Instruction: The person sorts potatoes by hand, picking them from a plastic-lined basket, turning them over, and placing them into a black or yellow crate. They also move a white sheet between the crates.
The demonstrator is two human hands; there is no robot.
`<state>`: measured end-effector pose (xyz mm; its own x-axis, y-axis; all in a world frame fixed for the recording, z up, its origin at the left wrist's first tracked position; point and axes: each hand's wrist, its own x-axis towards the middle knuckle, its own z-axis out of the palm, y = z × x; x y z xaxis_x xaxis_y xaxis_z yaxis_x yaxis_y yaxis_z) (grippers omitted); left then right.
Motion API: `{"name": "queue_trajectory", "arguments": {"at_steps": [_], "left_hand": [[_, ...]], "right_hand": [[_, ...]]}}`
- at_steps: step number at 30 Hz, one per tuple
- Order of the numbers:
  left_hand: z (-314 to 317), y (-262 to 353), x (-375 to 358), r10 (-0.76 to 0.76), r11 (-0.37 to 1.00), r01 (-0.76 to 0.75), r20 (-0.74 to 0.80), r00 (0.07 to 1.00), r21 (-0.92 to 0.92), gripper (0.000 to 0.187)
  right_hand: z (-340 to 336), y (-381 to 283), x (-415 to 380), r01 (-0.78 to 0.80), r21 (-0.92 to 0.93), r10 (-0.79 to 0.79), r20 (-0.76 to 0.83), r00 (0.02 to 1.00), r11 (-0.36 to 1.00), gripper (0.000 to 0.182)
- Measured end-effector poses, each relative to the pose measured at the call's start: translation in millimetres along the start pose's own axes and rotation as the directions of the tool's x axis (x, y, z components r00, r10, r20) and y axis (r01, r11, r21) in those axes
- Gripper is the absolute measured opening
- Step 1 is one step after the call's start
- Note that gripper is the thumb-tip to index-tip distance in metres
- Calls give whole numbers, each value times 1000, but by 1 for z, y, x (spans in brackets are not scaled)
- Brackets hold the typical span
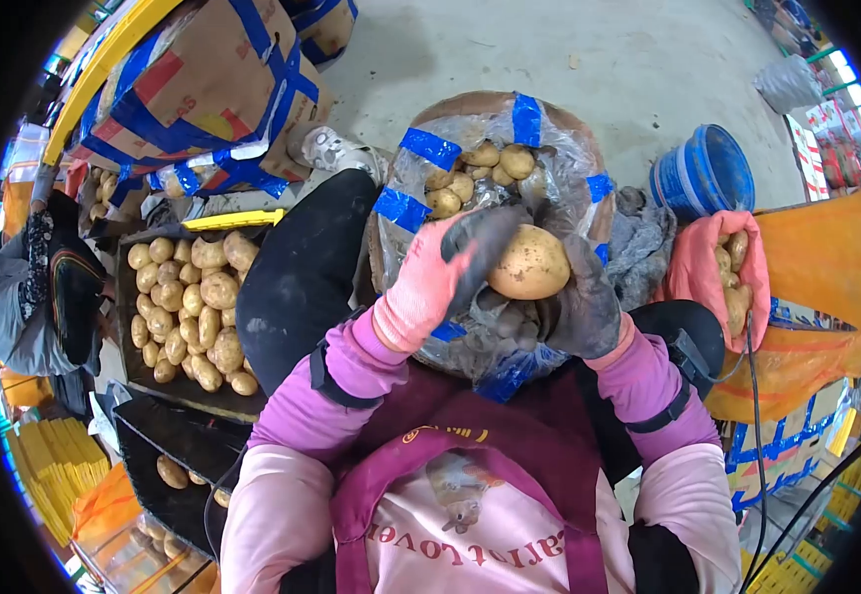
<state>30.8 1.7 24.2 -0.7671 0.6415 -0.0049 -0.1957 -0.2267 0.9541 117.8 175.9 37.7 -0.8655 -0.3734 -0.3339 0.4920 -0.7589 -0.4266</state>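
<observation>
A large, pale brown potato (529, 263) is held up between my two gloved hands. My left hand (470, 255), in a pink glove with a dark grey palm, presses on its left side. On the right side, the dark glove of my right hand (589, 307) is closed against it. Below the hands stands a cardboard box (594, 129) lined with clear plastic and patched with blue tape. Several smaller potatoes (483, 170) lie inside the box. The lower part of its inside is partly hidden by my hands.
A black crate (222, 401) full of potatoes stands left. To the right are a blue bucket (703, 173) and a pink sack (688, 267) holding potatoes. Big taped cartons (202, 79) fill the upper left. Another person (39, 287) sits at far left. A cable hangs on the right.
</observation>
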Motion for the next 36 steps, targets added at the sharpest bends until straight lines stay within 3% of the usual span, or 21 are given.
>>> {"name": "queue_trajectory", "arguments": {"at_steps": [1, 2, 5, 6, 7, 10, 11, 12, 14, 16, 18, 21, 22, 24, 25, 26, 28, 31, 33, 35, 36], "left_hand": [[-17, -15, 4, -88, 991, 86, 9, 996, 103, 33], [-21, -16, 13, -156, 956, 183, 131, 979, -228, 38], [-4, -1, 6, -205, 814, 171, 2, 979, -555, 39], [7, 19, 5, -18, 976, 15, -15, 1000, -218, 38], [13, 30, 4, 162, 975, -165, 38, 986, 146, 38], [16, 34, 0, 85, 883, -111, 76, 993, 456, 37], [10, 25, 6, 79, 997, -79, 46, 996, 9, 36], [1, 22, 9, -77, 987, 84, 55, 996, -140, 41], [6, 27, 4, -70, 978, 71, 8, 997, -198, 53], [7, 17, -2, 341, 848, -404, 231, 911, 344, 75], [18, 26, -9, 261, 739, -338, 215, 941, 583, 88], [19, 39, -18, 323, 598, -356, 190, 927, 718, 83], [20, 46, -22, 370, 511, -367, 187, 910, 777, 82], [13, 58, -31, 453, 464, -360, 132, 882, 809, 79], [-1, 67, -40, 518, 522, -367, 56, 853, 770, 76], [-16, 78, -52, 575, 573, -387, -18, 818, 723, 72], [-50, 109, -81, 380, 876, -188, -396, 836, 444, 54], [-127, 131, -136, 236, 970, -214, -652, 721, 115, 43], [-198, 104, -173, 197, 978, -78, -731, 653, 193, 46], [-274, 46, -213, 288, 740, 265, -646, 707, 619, 50], [-301, 18, -232, 363, 370, 357, -487, 794, 858, 52]], "right_hand": [[-6, 0, 4, -64, 100, 54, 104, 993, 993, 79], [-5, -1, 7, -135, 190, 94, 210, 973, 972, 75], [8, -4, 3, -55, 202, 57, -4, 998, 978, 70], [9, -4, 3, -4, 238, 36, -131, 991, 971, 70], [-6, -6, 4, -82, 245, 90, -21, 996, 966, 70], [1, -3, -2, -7, -8, 5, -206, 978, 1000, 71], [2, -3, -3, -17, -51, 5, -233, 973, 999, 73], [4, -3, -4, -30, -94, 4, -259, 966, 995, 74], [0, -1, -3, -124, 185, 125, 4, 992, 975, 85], [1, -4, -4, -192, 272, 193, 26, 981, 943, 89], [-2, -4, -4, -215, 263, 200, 80, 976, 941, 84], [25, -9, 2, -208, 359, 282, -168, 944, 910, 81], [-2, -7, -2, -329, 147, 318, 98, 943, 933, 83], [11, -1, -7, -181, -18, 180, -41, 983, 983, 58], [-1, -1, -5, -186, 64, 165, 247, 955, 980, 35], [7, 2, -11, -32, 72, 33, -11, 999, 997, 26], [-5, -3, -12, -6, -80, 7, 15, 1000, 997, 24], [-9, -3, -12, 9, -108, -5, 38, 999, 994, 29], [-11, 1, -9, -20, -161, 13, -45, 999, 987, 30], [-27, 3, -3, -86, -239, 53, -144, 988, 967, 32], [-26, 5, 0, -83, -244, 51, -134, 990, 966, 32]]}}
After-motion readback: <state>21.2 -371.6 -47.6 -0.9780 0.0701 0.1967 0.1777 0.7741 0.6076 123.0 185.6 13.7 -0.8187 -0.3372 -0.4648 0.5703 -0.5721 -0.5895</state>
